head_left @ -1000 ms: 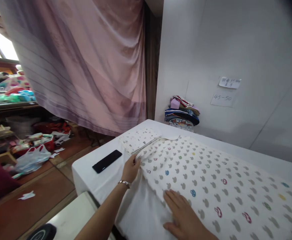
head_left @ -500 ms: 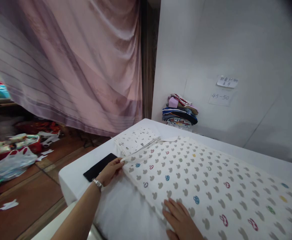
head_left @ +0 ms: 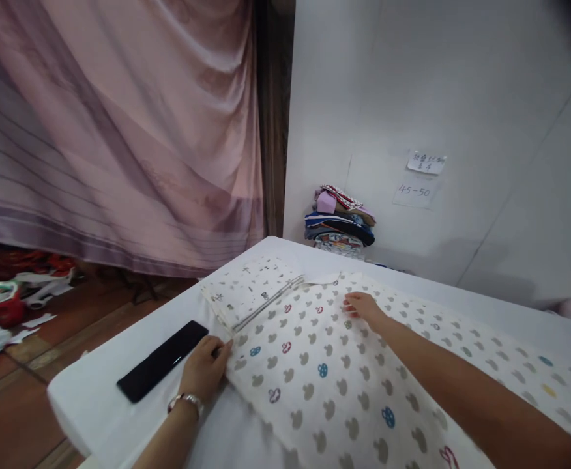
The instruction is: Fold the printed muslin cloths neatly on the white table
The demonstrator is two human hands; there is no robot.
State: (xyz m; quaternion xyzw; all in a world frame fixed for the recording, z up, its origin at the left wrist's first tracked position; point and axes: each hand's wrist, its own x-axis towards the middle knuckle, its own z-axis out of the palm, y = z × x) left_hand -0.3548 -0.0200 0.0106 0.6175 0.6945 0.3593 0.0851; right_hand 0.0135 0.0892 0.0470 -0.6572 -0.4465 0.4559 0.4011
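A white cloth printed with grey shapes and coloured mushrooms is spread across the table. My left hand, with a bracelet at the wrist, pinches the cloth's left corner. Farther back, my right hand reaches over the cloth, its fingers stretched out at the cloth's surface. A folded stack of printed white cloth lies beyond my left hand, against the spread cloth's edge. To the left of that hand is a black phone-like slab.
The white table ends at the left, above a tiled floor. A pile of folded fabrics stands behind the table, by the white wall with paper notes. A pink curtain hangs at the left; bags and scraps lie below.
My right hand has moved from the near edge to farther back over the cloth. My left hand stays at the corner, now slightly lower in view. The camera has turned somewhat right.
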